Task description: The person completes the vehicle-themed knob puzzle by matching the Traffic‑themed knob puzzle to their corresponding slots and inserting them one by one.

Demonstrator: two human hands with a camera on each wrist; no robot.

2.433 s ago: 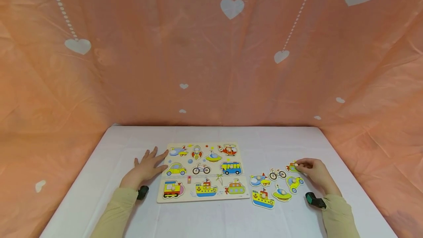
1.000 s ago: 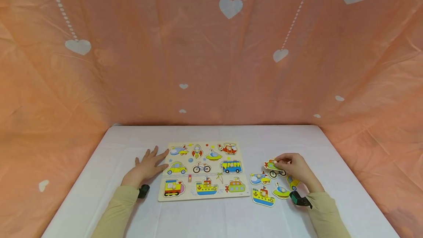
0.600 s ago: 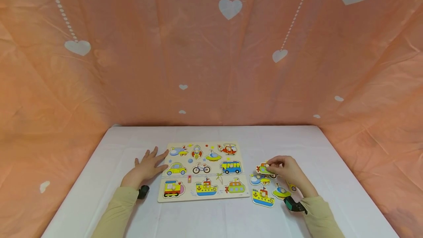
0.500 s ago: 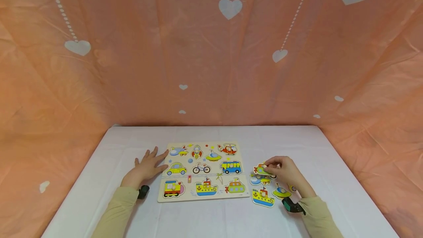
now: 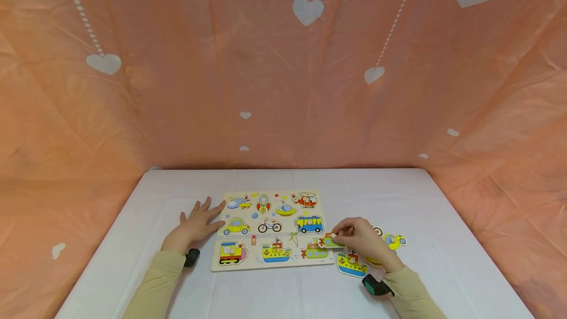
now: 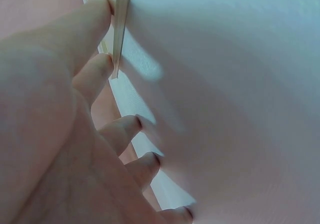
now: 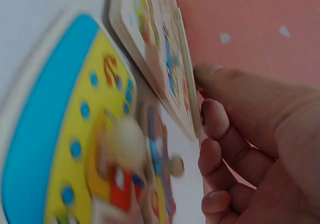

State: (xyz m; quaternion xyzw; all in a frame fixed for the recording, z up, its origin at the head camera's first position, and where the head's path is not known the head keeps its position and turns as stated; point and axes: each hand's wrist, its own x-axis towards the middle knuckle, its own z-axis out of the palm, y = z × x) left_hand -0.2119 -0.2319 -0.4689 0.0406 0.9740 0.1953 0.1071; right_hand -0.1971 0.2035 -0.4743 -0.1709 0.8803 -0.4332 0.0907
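My right hand (image 5: 363,240) pinches the knob of a green and orange submarine puzzle piece (image 5: 327,243). The piece overlaps the right edge of the wooden puzzle board (image 5: 241,267), partly covering the printed submarine there. In the right wrist view this piece (image 7: 189,84) shows edge-on at the fingertips, close to the board. Spread out flat, my left hand (image 5: 192,230) touches the board's left edge with thumb and index finger. The left wrist view shows those two fingers at the board edge (image 6: 120,29), the other fingertips on the white cloth.
A ship piece (image 5: 351,266) lies just right of the board, near my right wrist. Beyond that hand are a car piece (image 5: 393,241) and part of a bicycle piece (image 5: 377,231). The flying saucer piece (image 5: 373,261) is mostly hidden. Train, bus, rocket and helicopter knobs show on the board.
The right hand has picked up the submarine piece from the far right and carried it left over the other pieces to the board's right edge. The left hand stays put.
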